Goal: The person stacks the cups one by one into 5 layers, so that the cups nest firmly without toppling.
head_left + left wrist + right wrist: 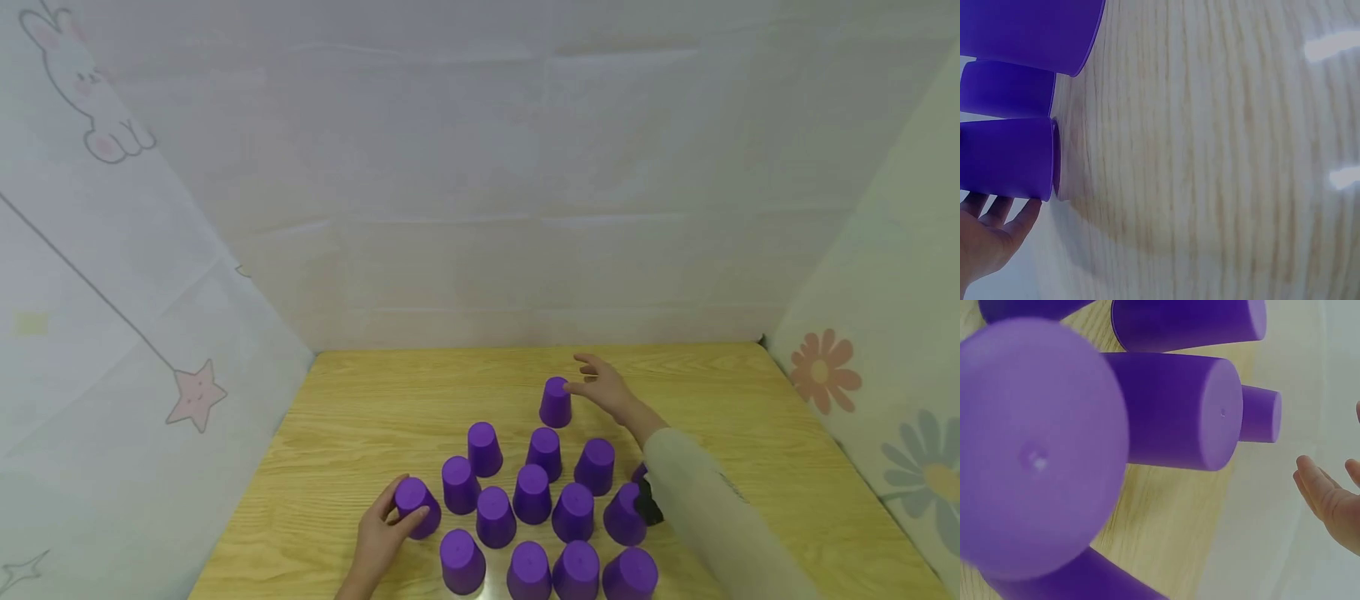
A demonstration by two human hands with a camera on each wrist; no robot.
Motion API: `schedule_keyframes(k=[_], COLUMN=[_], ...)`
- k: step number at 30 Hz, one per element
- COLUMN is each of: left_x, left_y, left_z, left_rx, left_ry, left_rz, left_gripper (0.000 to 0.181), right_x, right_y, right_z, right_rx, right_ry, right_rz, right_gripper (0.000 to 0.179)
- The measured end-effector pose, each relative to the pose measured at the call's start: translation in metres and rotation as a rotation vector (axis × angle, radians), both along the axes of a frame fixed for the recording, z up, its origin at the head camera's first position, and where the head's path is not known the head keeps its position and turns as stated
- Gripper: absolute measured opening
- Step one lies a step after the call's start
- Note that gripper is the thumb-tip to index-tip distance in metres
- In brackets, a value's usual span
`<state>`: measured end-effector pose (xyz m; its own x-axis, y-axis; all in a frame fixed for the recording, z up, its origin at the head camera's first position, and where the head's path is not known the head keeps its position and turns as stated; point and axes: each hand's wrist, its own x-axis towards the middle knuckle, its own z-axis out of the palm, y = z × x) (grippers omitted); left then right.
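Purple cups stand upside down on the wooden table. At the left of the group, my left hand [377, 537] holds one purple cup [416, 510] between thumb and fingers. The left wrist view shows the fingertips against the side of this cup [1007, 159], whose rim is close to the tabletop. Farthest back stands a single purple cup [555, 405]. My right hand [606, 392] is just right of it with the fingers spread. In the head view the thumb overlaps the cup's top edge; in the right wrist view the hand [1338, 509] looks apart from the cups.
Several more upturned cups, among them a middle cup [532, 495] and a front cup [462, 562], stand close together between the hands and the near edge. The right forearm [720, 508] reaches over the right side, partly hiding one cup. Pale printed walls surround the table [360, 392].
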<state>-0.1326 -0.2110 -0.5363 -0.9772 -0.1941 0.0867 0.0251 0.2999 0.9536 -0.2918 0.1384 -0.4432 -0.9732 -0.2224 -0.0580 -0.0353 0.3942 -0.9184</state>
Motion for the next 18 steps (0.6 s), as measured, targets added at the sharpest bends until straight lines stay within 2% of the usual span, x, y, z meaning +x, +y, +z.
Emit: schedule_keyframes(k=[6, 18], left_x=[-0.005, -0.021], left_y=[-0.004, -0.011], left_z=[0.003, 0.018], left_rx=[-0.022, -0.094], left_ry=[0.005, 0.011], left_rz=[0.004, -0.031], left_gripper=[0.06, 0.058], right_x=[0.011, 0.042], right_y=[0.01, 0.029], right_z=[0.001, 0.006], right_rx=[-0.011, -0.045], right_ry=[0.061, 0.099], right_rz=[0.033, 0.099], right_gripper=[0.064, 0.063])
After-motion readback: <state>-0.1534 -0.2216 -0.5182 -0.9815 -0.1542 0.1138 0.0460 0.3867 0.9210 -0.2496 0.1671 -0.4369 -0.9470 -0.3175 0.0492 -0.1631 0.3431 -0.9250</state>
